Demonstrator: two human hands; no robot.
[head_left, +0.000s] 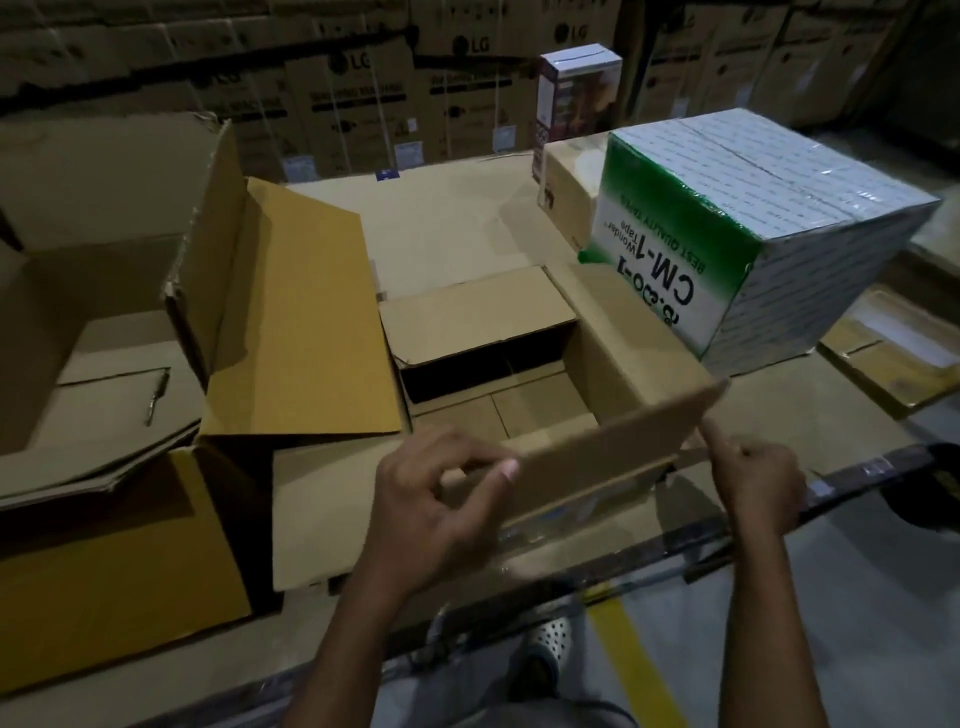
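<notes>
The box (524, 405) sits open on flat cardboard right in front of me, its near flap (613, 447) raised between my hands. My left hand (441, 499) pinches the flap's left end, thumb against the near face and fingers curled. My right hand (753, 483) is curled at the right end, forefinger touching the edge; whether it grips I cannot tell. The tape carton (727, 234) stands just beside the box's right wall, and a bigger open carton (78, 260) lies to the left. From above, the way into the box is open.

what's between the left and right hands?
Head view: the near flap of the open box spans the gap; left hand pinches one end, right hand holds the other.
</notes>
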